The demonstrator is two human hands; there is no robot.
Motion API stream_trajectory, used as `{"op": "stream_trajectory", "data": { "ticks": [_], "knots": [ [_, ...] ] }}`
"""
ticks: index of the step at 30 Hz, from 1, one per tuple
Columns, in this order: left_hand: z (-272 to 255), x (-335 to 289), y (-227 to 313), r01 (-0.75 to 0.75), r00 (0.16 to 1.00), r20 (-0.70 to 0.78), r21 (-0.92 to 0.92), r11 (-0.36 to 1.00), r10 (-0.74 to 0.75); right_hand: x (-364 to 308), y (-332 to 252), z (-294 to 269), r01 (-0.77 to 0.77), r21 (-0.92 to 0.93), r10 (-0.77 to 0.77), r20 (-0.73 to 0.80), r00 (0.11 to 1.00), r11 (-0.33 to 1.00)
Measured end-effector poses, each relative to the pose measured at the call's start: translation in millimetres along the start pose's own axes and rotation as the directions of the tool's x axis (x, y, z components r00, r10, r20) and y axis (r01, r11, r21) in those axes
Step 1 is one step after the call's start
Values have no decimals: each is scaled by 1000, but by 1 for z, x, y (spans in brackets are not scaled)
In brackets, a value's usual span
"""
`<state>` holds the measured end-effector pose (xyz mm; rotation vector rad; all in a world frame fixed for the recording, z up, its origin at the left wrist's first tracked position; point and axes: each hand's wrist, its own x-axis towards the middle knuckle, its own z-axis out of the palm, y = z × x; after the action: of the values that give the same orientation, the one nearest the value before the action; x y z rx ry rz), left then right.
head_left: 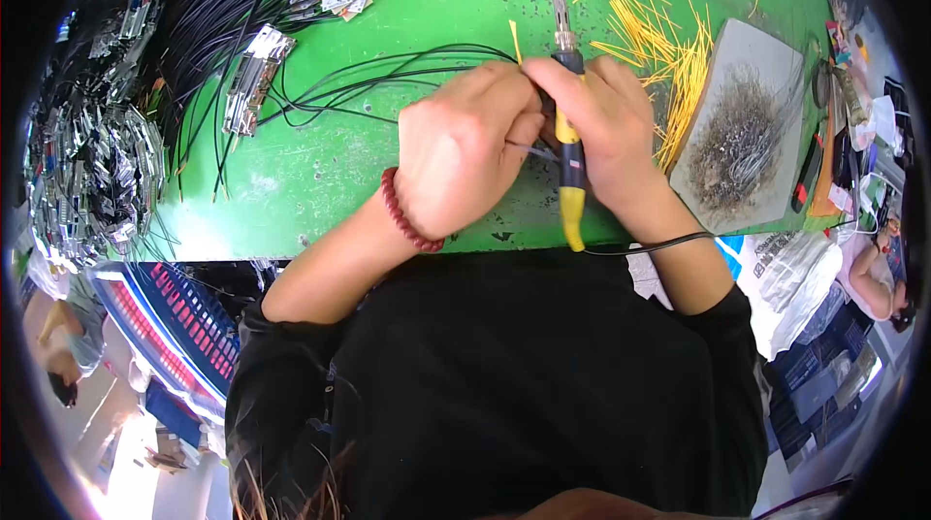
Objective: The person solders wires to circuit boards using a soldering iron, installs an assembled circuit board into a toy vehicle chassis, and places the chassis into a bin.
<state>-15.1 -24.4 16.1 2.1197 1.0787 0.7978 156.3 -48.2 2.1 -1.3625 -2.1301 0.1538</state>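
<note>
My left hand [465, 146], with a dark red bead bracelet on its wrist, is closed with its fingertips against those of my right hand. Thin black wires [373, 74] run into it from a silvery metal part [257, 79] on the table. A short yellow tube [515, 39] sticks up where the two hands meet. Closed round a soldering iron [569, 166] is my right hand [613, 127]. The iron has a yellow and black handle, and its metal tip points away from me. A thin greyish strand [533, 151] shows below the fingers; the fingertips themselves are partly hidden.
Yellow tubes [645, 25] lie scattered at the far right, beside a grey board [722, 59] bearing a heap of wire scraps. Bundled black cables [218, 6] and piled silvery parts [87, 161] fill the left. The iron's cord [669, 243] crosses my right forearm.
</note>
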Motion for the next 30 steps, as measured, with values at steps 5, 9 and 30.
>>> {"op": "stream_trajectory", "data": {
  "ticks": [5, 9, 30],
  "knots": [
    [10, 4, -9, 3, 1000, -6, 2, 1000, -3, -7, -4, -6, -117, 129, 116, 12, 993, 985],
    [12, -1, -13, -26, 999, 30, 13, 1000, 26, -35, 3, -30, -281, 503, 338, -22, 941, 817],
    [22, -1, -4, -145, 989, 37, 221, 964, 140, -231, 58, -149, -313, 676, 745, -609, 272, 667]
  ]
}}
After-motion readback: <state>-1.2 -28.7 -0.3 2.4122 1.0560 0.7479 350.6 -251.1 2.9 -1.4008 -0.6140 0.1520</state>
